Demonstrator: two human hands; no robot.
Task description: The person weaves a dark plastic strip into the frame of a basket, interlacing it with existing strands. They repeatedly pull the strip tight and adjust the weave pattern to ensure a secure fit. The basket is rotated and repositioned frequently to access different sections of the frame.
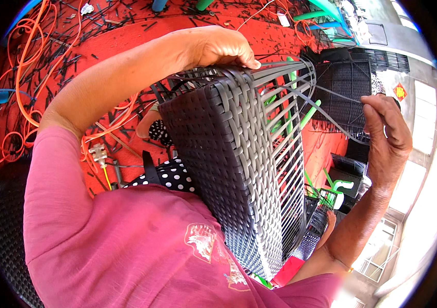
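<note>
Black box-shaped frame of woven plastic strip (252, 154) is tilted before the person's pink shirt (141, 241), above the red floor (272, 38); parallel strips (293, 218) on its right side are unwoven. Left hand (229, 47) curls over its upper corner, touching; whether it grips cannot be told. Right hand (389, 126), raised well apart, has fingers pinched on a loose dark flat strip (339, 94).
</note>
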